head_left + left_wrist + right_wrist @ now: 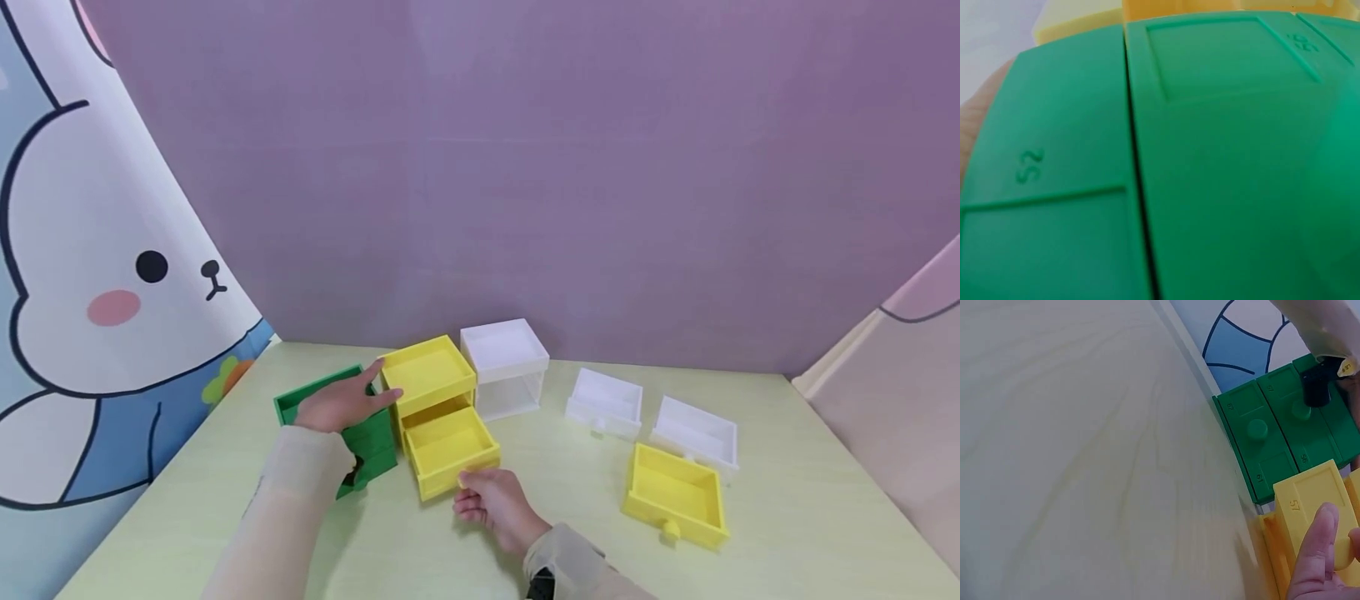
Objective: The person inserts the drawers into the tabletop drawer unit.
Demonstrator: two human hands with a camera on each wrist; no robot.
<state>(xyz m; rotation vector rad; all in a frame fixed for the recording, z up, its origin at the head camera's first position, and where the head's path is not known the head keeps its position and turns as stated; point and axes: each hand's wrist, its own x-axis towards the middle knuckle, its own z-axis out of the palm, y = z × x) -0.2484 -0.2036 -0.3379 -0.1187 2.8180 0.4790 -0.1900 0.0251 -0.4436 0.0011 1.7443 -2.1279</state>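
A yellow two-tier cabinet (426, 373) stands at left centre in the head view. Its lower yellow drawer (450, 442) juts out of the front, while the upper slot is partly open to view. My right hand (501, 505) pinches the front of this drawer at its knob; the right wrist view shows the fingers (1317, 540) against the drawer front. With fingers spread, my left hand (345, 402) reaches over the green cabinet (375, 442) and touches the yellow cabinet's left side and top edge. Green drawer fronts (1222, 162) fill the left wrist view.
A white cabinet frame (506, 354) with an open front stands behind and right of the yellow one. Farther right lie a white drawer (606, 402), another white drawer (696, 433) and a loose yellow drawer (675, 496). A purple backdrop (525, 183) rises behind the table.
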